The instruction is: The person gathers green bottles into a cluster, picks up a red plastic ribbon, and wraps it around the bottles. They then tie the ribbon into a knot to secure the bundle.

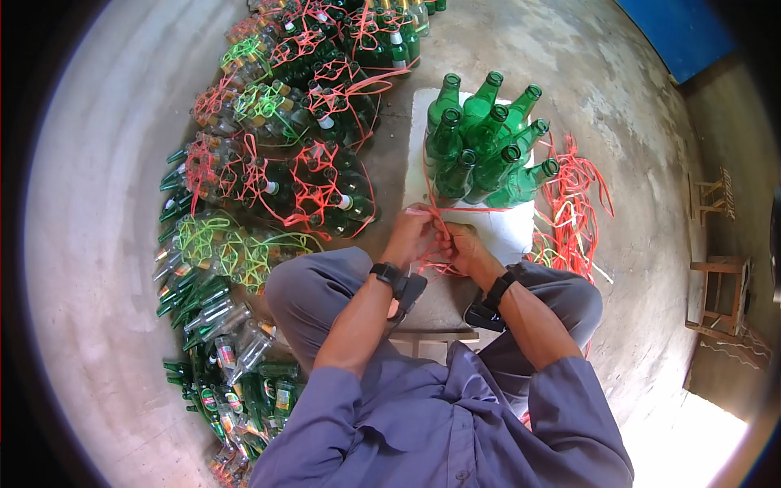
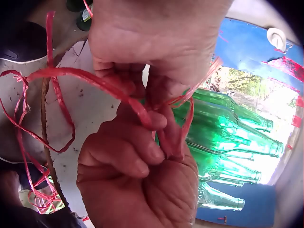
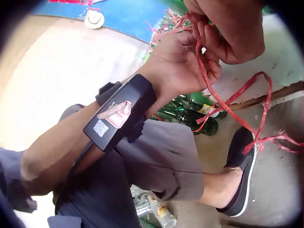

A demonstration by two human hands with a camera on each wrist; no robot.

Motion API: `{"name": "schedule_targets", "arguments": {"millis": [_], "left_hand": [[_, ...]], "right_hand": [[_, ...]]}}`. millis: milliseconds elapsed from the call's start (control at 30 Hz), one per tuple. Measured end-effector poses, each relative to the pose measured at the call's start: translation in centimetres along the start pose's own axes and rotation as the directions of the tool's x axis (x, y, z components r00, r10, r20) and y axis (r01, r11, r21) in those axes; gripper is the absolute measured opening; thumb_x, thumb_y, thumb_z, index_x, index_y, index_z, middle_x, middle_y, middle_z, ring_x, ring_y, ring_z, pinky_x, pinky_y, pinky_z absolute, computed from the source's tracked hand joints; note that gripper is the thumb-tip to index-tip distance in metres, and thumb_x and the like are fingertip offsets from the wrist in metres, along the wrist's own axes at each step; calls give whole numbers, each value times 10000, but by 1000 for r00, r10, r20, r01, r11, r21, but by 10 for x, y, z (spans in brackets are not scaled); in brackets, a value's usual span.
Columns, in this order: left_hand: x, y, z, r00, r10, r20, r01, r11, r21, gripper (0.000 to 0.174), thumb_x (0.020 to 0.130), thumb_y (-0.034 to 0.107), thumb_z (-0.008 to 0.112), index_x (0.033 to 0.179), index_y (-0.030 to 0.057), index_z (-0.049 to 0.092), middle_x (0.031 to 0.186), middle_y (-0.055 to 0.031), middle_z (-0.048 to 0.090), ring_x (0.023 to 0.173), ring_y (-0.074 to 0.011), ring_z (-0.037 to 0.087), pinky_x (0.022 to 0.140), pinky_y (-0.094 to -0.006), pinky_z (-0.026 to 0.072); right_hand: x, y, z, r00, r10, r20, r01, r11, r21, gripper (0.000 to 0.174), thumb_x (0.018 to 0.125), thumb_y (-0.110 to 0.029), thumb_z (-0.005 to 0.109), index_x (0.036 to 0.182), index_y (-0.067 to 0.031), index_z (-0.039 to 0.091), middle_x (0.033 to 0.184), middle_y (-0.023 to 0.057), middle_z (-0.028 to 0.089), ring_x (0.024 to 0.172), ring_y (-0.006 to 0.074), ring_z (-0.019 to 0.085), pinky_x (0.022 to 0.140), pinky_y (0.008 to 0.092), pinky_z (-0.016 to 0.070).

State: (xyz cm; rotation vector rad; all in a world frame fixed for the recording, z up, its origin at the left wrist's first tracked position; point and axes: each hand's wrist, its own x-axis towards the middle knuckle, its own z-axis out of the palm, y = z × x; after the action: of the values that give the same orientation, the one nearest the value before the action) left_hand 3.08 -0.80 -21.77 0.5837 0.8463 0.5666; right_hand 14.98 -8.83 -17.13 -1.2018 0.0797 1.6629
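Observation:
A red plastic strip runs between both hands in front of a cluster of green glass bottles. The left hand pinches it between thumb and fingers, close against the right hand. In the left wrist view, the right hand's fingers curl over the strip beneath the left hand. A length of the strip passes along the near side of the bottles, which stand upright together on a white board. Loose strip ends dangle below the hands, seen in the right wrist view.
Many bottles tied with red and green strips crowd the left side. Loose bottles lie beside the left knee. A heap of red strips lies right of the board. Wooden stools stand far right.

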Motion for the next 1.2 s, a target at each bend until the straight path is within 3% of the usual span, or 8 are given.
{"name": "schedule_targets", "arguments": {"millis": [67,333,400,433,500,700,900,1200], "left_hand": [[4,-2,-4,998,30,-60,-17,976,217,108,820,61,570,916,47,618,767,-49,634,621,-109,544,536,-250,398],[5,-1,-2,997,4,-81,10,985,172,94,793,99,616,863,68,671,717,26,604,616,-59,498,536,-220,354],[4,-2,-3,996,10,-90,6,984,179,95,789,98,622,866,71,672,709,31,597,603,-58,486,532,-219,352],[3,-1,-1,996,19,-85,0,974,224,91,785,92,629,863,70,670,701,31,593,590,-58,474,525,-221,350],[2,0,0,996,29,-80,-6,963,270,87,781,86,635,860,69,668,692,32,588,576,-58,463,517,-224,349],[1,-1,0,998,19,-56,-5,970,244,54,794,65,651,847,56,648,674,29,562,554,-49,453,496,-215,333],[3,-2,-1,1000,18,-7,-15,952,305,64,811,115,688,839,85,640,663,39,561,548,-62,470,508,-218,334],[2,1,0,999,23,-38,-8,937,349,44,809,41,649,840,72,643,678,24,577,549,-60,479,507,-211,348]], "right_hand": [[0,0,-5,998,-19,-53,16,999,-47,149,840,-246,727,886,-127,648,695,-13,557,522,43,425,437,192,304],[32,15,-56,983,-99,-155,52,959,-280,173,862,-243,695,898,-81,648,712,11,579,494,56,416,418,215,311],[50,29,-78,920,-392,21,291,644,-708,176,874,-240,673,905,-68,649,753,29,610,536,65,455,431,230,338],[40,20,-65,920,-392,21,291,644,-708,176,874,-240,673,905,-68,649,753,29,610,536,65,455,431,230,338],[23,3,-40,937,-175,-302,104,966,-237,168,880,-226,654,919,-63,653,796,36,635,587,69,486,452,232,356],[21,-4,-31,972,-124,-198,102,987,-121,145,887,-209,644,923,-69,659,805,14,632,612,66,497,474,222,368],[25,7,-27,943,-322,-85,271,891,-365,122,871,-184,659,846,-67,678,695,-11,560,572,64,490,466,217,365],[39,10,-26,916,-372,-153,263,841,-472,119,847,-160,659,798,-54,683,636,-27,539,512,70,453,445,229,339]]}}
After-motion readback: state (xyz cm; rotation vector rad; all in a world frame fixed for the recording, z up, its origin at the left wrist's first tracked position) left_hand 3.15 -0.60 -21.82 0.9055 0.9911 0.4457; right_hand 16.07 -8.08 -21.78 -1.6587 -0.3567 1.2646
